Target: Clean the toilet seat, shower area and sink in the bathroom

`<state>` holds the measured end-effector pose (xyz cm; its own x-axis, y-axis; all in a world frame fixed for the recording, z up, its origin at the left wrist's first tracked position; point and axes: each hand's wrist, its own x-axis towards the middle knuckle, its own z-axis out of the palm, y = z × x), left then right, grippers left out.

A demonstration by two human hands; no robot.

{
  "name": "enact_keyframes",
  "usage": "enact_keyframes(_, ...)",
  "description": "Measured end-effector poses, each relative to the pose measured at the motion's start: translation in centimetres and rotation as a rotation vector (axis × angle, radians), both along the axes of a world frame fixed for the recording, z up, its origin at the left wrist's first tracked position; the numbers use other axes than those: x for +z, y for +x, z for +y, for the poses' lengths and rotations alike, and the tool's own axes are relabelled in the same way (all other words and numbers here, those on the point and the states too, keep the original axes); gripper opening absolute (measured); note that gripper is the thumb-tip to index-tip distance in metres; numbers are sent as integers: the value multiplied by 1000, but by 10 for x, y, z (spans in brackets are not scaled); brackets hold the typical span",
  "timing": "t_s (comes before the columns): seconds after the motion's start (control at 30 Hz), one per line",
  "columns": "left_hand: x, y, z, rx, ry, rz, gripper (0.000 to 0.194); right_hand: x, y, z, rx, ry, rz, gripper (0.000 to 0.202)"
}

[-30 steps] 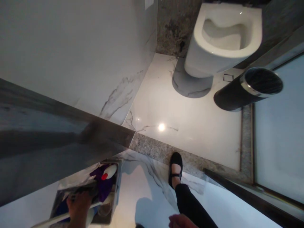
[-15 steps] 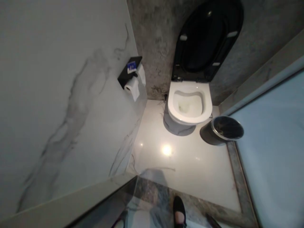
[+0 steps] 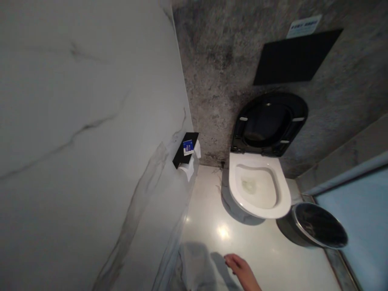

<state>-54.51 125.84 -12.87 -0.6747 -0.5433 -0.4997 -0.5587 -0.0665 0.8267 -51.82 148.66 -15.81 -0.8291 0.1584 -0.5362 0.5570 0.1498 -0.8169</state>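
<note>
Far left, a white marble-veined wall (image 3: 91, 141) fills the frame. It carries a black paper holder (image 3: 185, 149) with a roll (image 3: 188, 169) hanging beneath it. At the bottom centre the right hand (image 3: 240, 266) enters over the glossy floor (image 3: 209, 210). Its grip is released: fingers loosely extended, nothing held, nothing touched. The left hand is out of view, so its grip cannot be reported. The nearest fixture is the toilet bowl (image 3: 257, 190), standing against the grey mottled rear wall, beyond and slightly right of the hand and apart from it. Its black seat and lid (image 3: 268, 125) stand raised against that wall. The bowl appears to be glazed ceramic: in my judgement rigid, heavy, fixed in place, slick under the fingers and liable to chip. The hinged seat looks the lighter, movable part, and its front edge is the sound place to take hold. Above sit a black flush plate (image 3: 295, 56) and a small notice (image 3: 304, 26), text unreadable. Just right of the bowl is a round metal-rimmed bin (image 3: 291, 232), then a pale glass panel (image 3: 363, 210).
</note>
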Motion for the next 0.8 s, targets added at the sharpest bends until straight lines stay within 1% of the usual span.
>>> enact_keyframes(0.07,6,-31,20,-59,33,18,72,2,-44,17,22,-9,46,64)
enact_keyframes(0.1,8,-51,31,-88,51,32,72,1,-68,25,39,-20,68,64)
enact_keyframes(0.17,13,-102,53,-132,135,84,72,-5,-123,38,92,-62,99,66)
enact_keyframes(0.23,20,-166,74,-130,236,153,67,-13,-186,49,149,-73,117,67)
enact_keyframes(0.3,28,-235,95,-74,301,216,59,-19,-255,55,176,-86,139,64)
enact_keyframes(0.37,31,-298,114,37,343,245,49,-23,-326,57,166,-133,165,62)
enact_keyframes(0.43,27,-350,132,173,426,249,40,-24,-394,56,151,-208,171,68)
enact_keyframes(0.47,22,-371,140,238,462,242,36,-24,-427,55,153,-231,157,74)
enact_keyframes(0.5,16,-388,147,289,490,234,32,-25,-457,54,169,-244,132,82)
enact_keyframes(0.57,3,-415,158,351,501,224,23,-27,-509,52,255,-241,76,96)
enact_keyframes(0.63,-9,-435,165,396,491,215,19,-30,-549,52,369,-225,32,99)
enact_keyframes(0.67,-14,-443,166,421,486,205,18,-31,-563,54,453,-218,20,93)
enact_keyframes(0.73,-22,-455,168,473,467,170,16,-30,-583,60,654,-230,17,70)
enact_keyframes(0.77,-25,-459,168,462,448,162,15,-28,-589,65,744,-250,38,58)
enact_keyframes(0.8,-27,-462,168,423,422,165,15,-25,-594,69,820,-273,75,48)
